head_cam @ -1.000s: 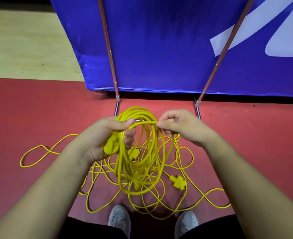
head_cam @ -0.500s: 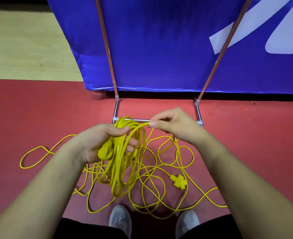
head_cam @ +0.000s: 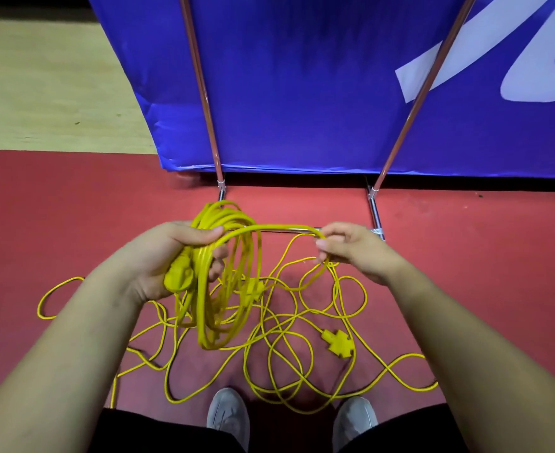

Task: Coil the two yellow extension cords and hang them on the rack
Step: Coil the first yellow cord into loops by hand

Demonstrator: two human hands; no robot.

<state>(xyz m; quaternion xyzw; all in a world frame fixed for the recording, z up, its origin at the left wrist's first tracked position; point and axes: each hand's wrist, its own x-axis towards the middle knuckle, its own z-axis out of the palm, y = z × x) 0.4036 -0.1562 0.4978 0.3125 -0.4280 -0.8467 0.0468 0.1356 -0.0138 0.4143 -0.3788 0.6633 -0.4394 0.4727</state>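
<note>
My left hand (head_cam: 168,256) grips a bundle of yellow cord loops (head_cam: 217,289) that hangs down from it, with a yellow plug (head_cam: 178,276) against the palm. From the bundle a strand (head_cam: 269,227) runs right to my right hand (head_cam: 351,250), which pinches it at about the same height. The loose remainder of yellow cord (head_cam: 286,354) lies tangled on the red floor below, with a yellow multi-socket end (head_cam: 336,342) lying to the right. The rack (head_cam: 374,204) stands just beyond my hands: two slanted poles and a low metal base bar.
A blue banner (head_cam: 302,93) hangs behind the rack poles. Pale wooden floor (head_cam: 40,93) lies at the far left beyond the red mat. My two grey shoes (head_cam: 228,416) stand at the bottom, with cord loops around them.
My right hand has moved out to the right, drawing a strand away from the bundle. The left hand holds the coil in about the same place.
</note>
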